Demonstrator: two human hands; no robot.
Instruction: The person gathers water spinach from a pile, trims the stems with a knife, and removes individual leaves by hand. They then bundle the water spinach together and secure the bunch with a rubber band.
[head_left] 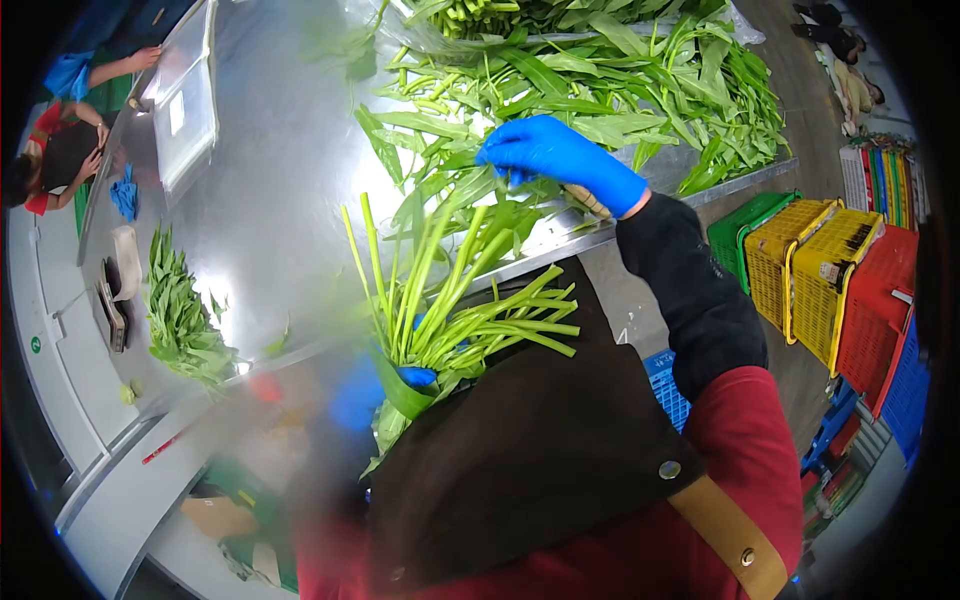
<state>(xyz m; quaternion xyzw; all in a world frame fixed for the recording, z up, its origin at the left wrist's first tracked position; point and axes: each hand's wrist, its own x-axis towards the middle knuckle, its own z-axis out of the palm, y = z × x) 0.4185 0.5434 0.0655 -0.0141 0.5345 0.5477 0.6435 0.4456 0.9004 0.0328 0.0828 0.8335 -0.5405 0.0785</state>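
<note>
My left hand point(360, 392), in a blue glove and partly blurred, is wrapped round a bunch of green stems point(440, 290) held in front of the brown apron. The stems fan upward and to the right. My right hand point(535, 150), also gloved in blue, is over the near edge of the leafy green pile point(620, 90) on the metal table point(290, 170). Its fingers are bent together at some leaves; what exactly they pinch is too small to tell.
A smaller leafy bundle point(185, 310) lies at the table's left. Clear plastic trays point(185, 100) stand at the upper left. Two people point(55, 160) are beyond the table. Coloured crates point(825, 280) stand on the floor at right.
</note>
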